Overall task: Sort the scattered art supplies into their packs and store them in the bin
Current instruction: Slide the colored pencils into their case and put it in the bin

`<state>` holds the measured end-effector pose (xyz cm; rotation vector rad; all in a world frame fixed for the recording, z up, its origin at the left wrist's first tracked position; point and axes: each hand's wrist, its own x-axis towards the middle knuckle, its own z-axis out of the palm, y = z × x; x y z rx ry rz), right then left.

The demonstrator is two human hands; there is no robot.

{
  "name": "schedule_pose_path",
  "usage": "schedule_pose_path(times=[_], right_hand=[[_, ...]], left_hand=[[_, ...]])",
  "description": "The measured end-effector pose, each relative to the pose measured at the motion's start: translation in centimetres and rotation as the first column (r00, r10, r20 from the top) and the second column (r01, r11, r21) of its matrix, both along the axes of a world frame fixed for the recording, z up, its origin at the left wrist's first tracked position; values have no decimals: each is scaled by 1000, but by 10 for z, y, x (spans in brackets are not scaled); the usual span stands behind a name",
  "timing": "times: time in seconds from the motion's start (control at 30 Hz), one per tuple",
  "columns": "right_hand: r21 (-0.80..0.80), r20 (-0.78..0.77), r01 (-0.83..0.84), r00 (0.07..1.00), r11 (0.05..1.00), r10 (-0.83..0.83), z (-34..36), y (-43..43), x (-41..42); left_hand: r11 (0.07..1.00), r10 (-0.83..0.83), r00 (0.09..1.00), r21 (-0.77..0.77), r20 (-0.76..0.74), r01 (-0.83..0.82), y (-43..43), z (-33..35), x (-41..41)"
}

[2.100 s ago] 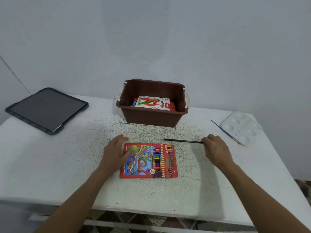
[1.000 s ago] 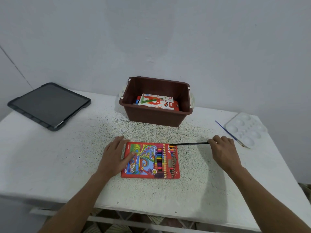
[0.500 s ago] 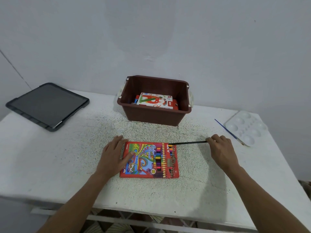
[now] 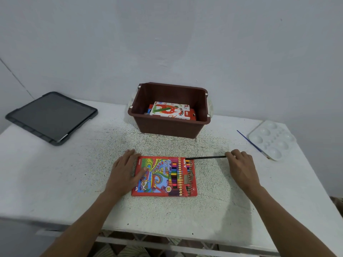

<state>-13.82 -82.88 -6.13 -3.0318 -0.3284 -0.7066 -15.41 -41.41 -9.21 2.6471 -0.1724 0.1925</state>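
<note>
A red colour pencil pack [image 4: 164,176] lies flat on the white table [image 4: 55,182] in front of me. My left hand [image 4: 123,172] rests on its left edge with the fingers spread and the thumb on the cover. My right hand [image 4: 241,168] pinches the right end of a black pencil [image 4: 205,157]. The pencil lies level, its left tip at the pack's top right corner. Behind stands the brown bin [image 4: 169,125], with a white and red oil pastels box [image 4: 169,110] inside it.
A dark tablet in a case [image 4: 52,116] lies at the table's far left. A blue-handled paintbrush [image 4: 252,143] and a white paint palette [image 4: 272,140] sit at the far right. The wall is close behind the bin.
My right hand has slid the black pencil leftwards until its tip reached the pack's top right corner. My left hand has stayed on the pack.
</note>
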Motion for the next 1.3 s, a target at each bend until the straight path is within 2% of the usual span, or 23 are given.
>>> schedule_pose_path(times=[0.23,0.43,0.6,0.73,0.83,1.2,1.3], right_hand=[[28,-103,-35,994,999,38,-6,4,9],[35,-162,-35,986,999,40,0,36,17],[47,-210,-106,971,993,114,0,67,13],[154,-220,-138,961,978,170,0,95,5],[235,-236,-115,956,965,172,1,113,-4],[383,-256,-24,958,924,131,-8,117,-20],[335,-239,-6,967,942,91,-10,113,-25]], left_hand=[[1000,-1,1000,24,-9,1,3,-5,1],[999,-4,1000,33,-16,4,1,-4,1],[999,-11,999,37,-36,12,1,-4,0],[999,-13,999,38,-37,15,1,-2,0],[1000,-11,999,22,-33,11,0,0,-2],[999,-8,1000,49,-22,9,-1,0,-1],[998,-19,1000,55,-20,20,0,-2,-1]])
